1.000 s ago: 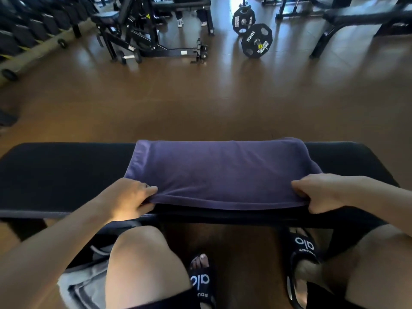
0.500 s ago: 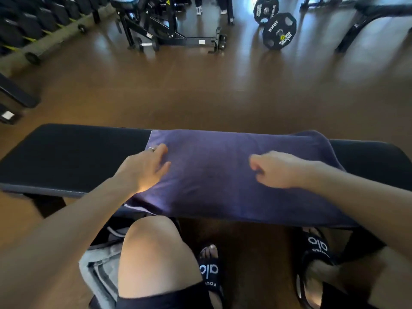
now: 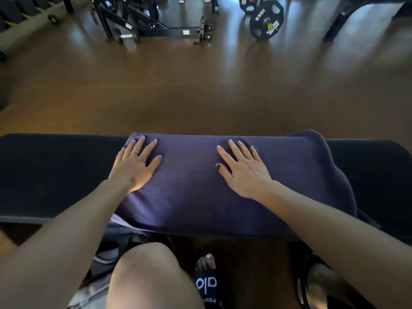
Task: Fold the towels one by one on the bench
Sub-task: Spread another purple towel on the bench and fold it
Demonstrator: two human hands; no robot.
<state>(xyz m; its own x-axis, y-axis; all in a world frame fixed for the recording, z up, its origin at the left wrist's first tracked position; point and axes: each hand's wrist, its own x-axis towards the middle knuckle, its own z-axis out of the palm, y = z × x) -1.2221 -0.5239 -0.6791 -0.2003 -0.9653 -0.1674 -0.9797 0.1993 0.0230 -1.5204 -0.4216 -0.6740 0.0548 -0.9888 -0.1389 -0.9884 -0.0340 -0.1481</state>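
Note:
A purple towel (image 3: 189, 186) lies folded lengthwise across the black padded bench (image 3: 55, 175), its near edge hanging slightly over the bench front. My left hand (image 3: 136, 166) rests flat on the towel's left end, fingers spread and straight, a ring on one finger. My right hand (image 3: 242, 169) presses flat on the towel right of its middle, fingers straight. The towel's right end is bunched and uneven near the bench's right part.
A grey and white bag (image 3: 98, 275) sits on the floor under the bench by my left knee. Beyond the bench, brown floor stretches to a black machine frame (image 3: 156, 30), a 10 kg weight plate (image 3: 266, 20) and another bench leg (image 3: 338, 21).
Both hands let go of the towel's near edge, moved forward onto its top and flattened out. The view tilted down and closer to the bench.

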